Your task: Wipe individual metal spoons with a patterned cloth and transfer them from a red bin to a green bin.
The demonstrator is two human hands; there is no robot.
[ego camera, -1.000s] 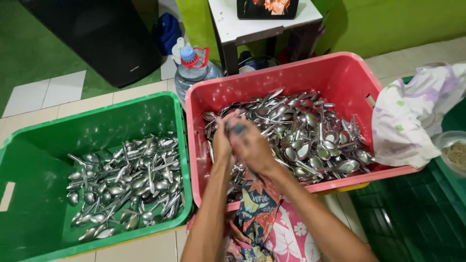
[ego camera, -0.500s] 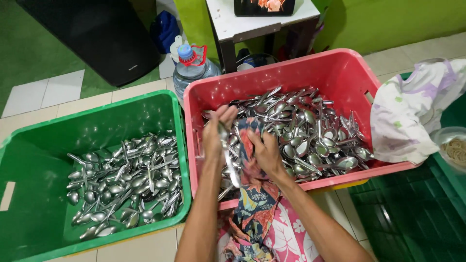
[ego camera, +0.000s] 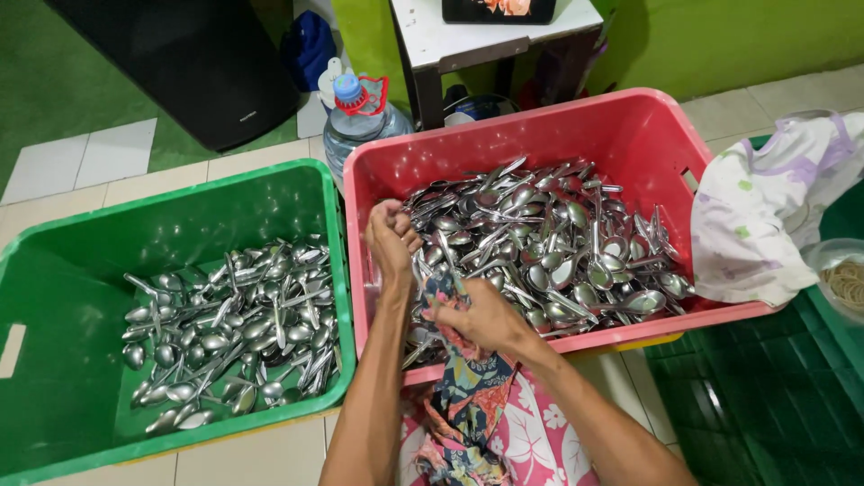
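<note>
Head view: the left hand (ego camera: 392,236) is closed into a fist around the top end of a spoon (ego camera: 447,256), gripping it over the near left part of the pink crate (ego camera: 630,126). The spoon slants down and to the right from that fist toward the right hand (ego camera: 481,317). The right hand sits just below and to the right of the left, its fingers pinched together on a dark patterned cloth (ego camera: 463,387) that is wrapped about the lower part of the spoon. From that pinch the cloth hangs down over the crate's near rim and onto the person's lap.

Beyond and to the right of both hands lies a heap of metal spoons (ego camera: 558,243), filling most of the pink crate; the nearest of them touch the left wrist. To the left of the left hand, past the crate wall, stands a green crate (ego camera: 180,207) with a thinner layer of spoons (ego camera: 229,328) spread on its floor. Above the left hand, behind both crates, stands a water bottle (ego camera: 360,121) with a blue cap. Well to the right of the right hand, a pale flowered cloth (ego camera: 765,216) drapes over the pink crate's far corner, and a clear tub of rubber bands (ego camera: 844,279) sits just beside it.
</note>
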